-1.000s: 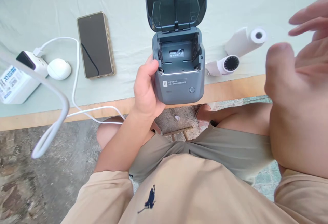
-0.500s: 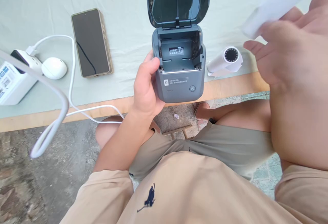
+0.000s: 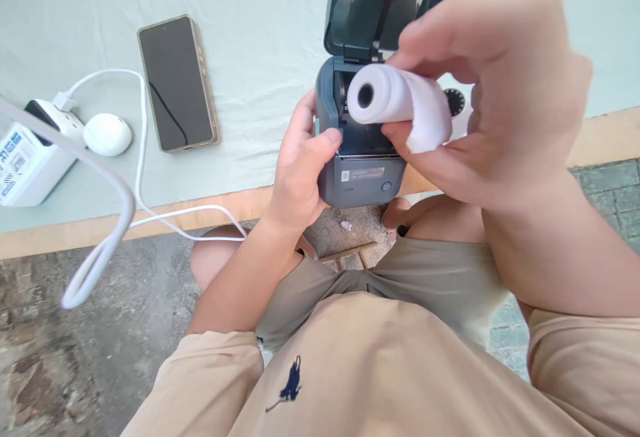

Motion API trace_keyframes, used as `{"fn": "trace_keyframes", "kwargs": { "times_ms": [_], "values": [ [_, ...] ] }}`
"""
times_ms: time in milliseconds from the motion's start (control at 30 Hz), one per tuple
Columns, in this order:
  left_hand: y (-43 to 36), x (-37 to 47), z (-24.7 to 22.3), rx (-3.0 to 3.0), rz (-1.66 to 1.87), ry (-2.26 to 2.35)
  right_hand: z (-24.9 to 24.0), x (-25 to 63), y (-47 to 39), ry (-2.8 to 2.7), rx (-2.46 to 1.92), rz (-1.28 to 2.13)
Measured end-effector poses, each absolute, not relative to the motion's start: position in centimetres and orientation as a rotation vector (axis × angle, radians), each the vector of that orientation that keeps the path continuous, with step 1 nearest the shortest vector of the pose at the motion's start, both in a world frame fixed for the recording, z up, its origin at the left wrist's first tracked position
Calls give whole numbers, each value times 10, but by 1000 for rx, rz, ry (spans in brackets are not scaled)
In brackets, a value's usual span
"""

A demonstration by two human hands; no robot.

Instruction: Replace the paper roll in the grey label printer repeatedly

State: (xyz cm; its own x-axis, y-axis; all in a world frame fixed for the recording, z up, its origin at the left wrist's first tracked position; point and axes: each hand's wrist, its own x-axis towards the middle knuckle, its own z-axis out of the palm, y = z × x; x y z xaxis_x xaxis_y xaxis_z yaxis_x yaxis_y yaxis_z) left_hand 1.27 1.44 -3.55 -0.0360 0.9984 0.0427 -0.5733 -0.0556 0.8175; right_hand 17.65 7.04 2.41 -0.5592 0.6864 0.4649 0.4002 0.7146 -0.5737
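Note:
My left hand [image 3: 305, 163] grips the left side of a dark grey label printer [image 3: 363, 183], thumb over the rim of its paper bay. The printer's dark lid [image 3: 370, 10] stands raised, and the bay is partly covered from view. Between the thumb and fingers of my right hand [image 3: 505, 97] is a white paper roll [image 3: 400, 100], its loose end curling down. The roll hangs over the bay with its hollow core toward the left. Behind my right fingers, a second roll [image 3: 456, 102] with a black toothed core shows in part on the table.
A phone [image 3: 173, 83] lies on the pale green cloth [image 3: 250, 37] at the left. Beside it are a round white case [image 3: 107, 133], a white power bank [image 3: 35, 163] and a looping white cable [image 3: 143, 137]. The table's wooden edge [image 3: 230, 200] runs in front of me.
My right hand has come in from the upper right with the paper roll, now above the printer bay. The printer has turned and shifted slightly right in my left hand.

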Motion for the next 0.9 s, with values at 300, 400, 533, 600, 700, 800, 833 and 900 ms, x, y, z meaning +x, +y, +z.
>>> {"fn": "trace_keyframes", "kwargs": {
  "times_ms": [300,400,533,600,700,800,833,900],
  "values": [
    [11,11,-26,647,1439,710,20,181,73,-2434,-819,127],
    [11,13,-22,663,1413,711,16,184,76,-2358,-688,39],
    [9,18,-20,668,1467,805,13,179,69,-2328,-498,53],
    [9,17,-22,743,1471,844,11,177,63,-2373,-465,80],
    [11,10,-30,963,1392,892,11,180,59,-2430,-474,154],
    [15,4,-38,1041,1359,934,12,186,60,-2422,-577,166],
    [16,4,-40,1054,1365,924,12,188,61,-2435,-632,131],
    [18,4,-42,1071,1388,873,13,190,60,-2491,-745,57]
  ]
}}
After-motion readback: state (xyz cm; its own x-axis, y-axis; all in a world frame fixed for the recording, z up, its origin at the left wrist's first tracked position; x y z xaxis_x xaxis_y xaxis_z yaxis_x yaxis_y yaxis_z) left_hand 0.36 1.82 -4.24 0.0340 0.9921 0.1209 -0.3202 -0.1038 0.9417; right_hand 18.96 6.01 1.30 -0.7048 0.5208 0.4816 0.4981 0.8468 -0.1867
